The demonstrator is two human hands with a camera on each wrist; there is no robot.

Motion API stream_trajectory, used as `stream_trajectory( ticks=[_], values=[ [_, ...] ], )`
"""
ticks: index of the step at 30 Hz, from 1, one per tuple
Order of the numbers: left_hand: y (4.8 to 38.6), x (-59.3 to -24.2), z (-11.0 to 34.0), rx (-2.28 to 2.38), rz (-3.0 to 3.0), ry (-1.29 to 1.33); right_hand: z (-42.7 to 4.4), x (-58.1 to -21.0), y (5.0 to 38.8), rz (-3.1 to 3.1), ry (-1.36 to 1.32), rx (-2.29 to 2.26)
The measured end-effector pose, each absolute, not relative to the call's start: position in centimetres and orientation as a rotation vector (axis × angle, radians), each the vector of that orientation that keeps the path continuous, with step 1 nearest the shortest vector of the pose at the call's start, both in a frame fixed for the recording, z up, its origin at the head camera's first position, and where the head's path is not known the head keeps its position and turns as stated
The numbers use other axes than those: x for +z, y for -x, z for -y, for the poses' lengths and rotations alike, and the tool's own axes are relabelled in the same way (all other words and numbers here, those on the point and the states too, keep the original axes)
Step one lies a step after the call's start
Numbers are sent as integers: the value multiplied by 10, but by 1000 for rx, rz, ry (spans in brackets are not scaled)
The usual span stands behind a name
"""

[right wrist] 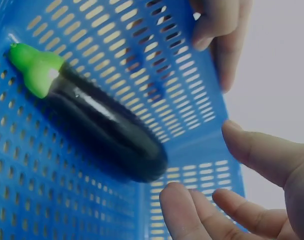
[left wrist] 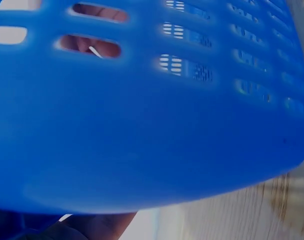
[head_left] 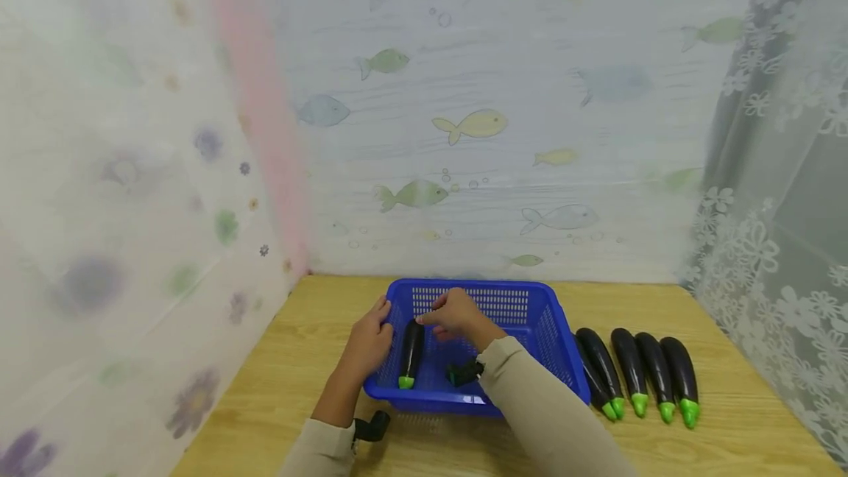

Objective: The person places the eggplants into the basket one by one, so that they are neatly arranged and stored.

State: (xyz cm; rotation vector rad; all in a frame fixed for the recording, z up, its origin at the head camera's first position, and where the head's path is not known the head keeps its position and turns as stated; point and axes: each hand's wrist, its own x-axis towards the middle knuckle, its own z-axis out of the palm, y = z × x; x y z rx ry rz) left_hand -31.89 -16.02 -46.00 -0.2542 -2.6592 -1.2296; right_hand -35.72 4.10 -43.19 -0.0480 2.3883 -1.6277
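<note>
A blue plastic basket (head_left: 473, 284) with slotted walls stands on the table. Inside it, along the left wall, lies one dark purple eggplant (head_left: 412, 352), its green cap towards the near side. My left hand (head_left: 369, 342) grips the basket's left rim; its fingers (right wrist: 224, 30) bend over the edge in the right wrist view. Over the basket, close to the eggplant's far end, is my right hand (head_left: 457, 313). The right wrist view shows its thumb (right wrist: 259, 152) and fingers spread apart, with the eggplant (right wrist: 104, 125) free of them.
Several more eggplants (head_left: 656, 366) lie side by side on the wooden table (head_left: 735, 389), right of the basket, caps facing the near edge. A fish-patterned curtain (head_left: 464, 227) hangs behind the table. Black straps (head_left: 372, 427) sit at the wrists.
</note>
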Motion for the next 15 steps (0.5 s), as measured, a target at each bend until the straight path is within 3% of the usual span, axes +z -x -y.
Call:
stream_trajectory(
  ticks=[15],
  values=[
    [320,-462,163,-1265,2661,235,-80,-402,342,-2384,142,-1629]
  ],
)
